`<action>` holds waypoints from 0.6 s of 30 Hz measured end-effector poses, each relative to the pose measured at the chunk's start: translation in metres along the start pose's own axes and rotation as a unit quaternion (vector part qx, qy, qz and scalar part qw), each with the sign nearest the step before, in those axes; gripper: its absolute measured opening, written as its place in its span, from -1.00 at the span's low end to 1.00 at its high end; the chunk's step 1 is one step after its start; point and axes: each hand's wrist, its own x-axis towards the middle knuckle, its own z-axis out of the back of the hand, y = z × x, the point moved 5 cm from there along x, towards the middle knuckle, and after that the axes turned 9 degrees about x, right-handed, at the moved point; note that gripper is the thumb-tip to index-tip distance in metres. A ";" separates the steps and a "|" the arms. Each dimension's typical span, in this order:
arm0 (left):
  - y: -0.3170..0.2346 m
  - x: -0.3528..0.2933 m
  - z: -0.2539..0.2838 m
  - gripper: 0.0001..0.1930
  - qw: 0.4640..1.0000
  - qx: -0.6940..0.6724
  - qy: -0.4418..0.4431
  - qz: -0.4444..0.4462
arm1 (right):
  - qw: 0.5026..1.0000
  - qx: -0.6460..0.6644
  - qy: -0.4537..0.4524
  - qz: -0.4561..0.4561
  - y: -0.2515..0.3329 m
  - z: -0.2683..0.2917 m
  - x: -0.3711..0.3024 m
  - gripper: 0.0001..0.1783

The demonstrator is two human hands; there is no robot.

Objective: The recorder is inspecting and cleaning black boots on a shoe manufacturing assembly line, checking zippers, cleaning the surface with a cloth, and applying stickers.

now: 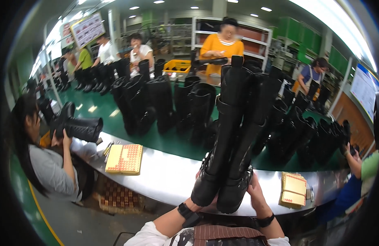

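Note:
Upright in front of me, a pair of tall black boots is held side by side, toes toward me: the left boot (230, 119) and the right boot (252, 123). Buckled straps cross their ankles and upper shafts. My left hand (193, 204) grips the left boot low at its foot, the fingers mostly hidden by it. At the outer ankle of the right boot, my right hand (254, 189) is closed around the foot. The feet are just over the near edge of the metal worktop (169, 174).
A green conveyor (152, 141) beyond the worktop carries many standing black boots (160, 102). Yellow sticker pads (124, 159) lie left, and another pad (293, 188) right. A co-worker (54, 160) at left holds a boot (81, 128); other people work across and at right.

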 end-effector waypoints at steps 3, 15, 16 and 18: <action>0.000 0.012 0.004 -0.48 0.931 -0.320 0.030 0.174 | 0.873 -0.318 -0.008 0.370 0.126 -0.010 0.006 0.36; 0.030 -0.010 -0.004 -0.50 0.498 -0.676 0.317 0.440 | 0.833 -0.388 0.344 0.193 0.293 -0.084 0.097 -0.01; 0.033 -0.011 -0.002 -0.50 0.493 -0.690 0.306 0.433 | 0.830 -0.405 0.329 0.196 0.291 -0.088 0.097 -0.13; 0.042 -0.012 -0.002 -0.50 0.485 -0.701 0.300 0.429 | 0.863 -0.390 0.278 0.162 0.286 -0.091 0.096 -0.48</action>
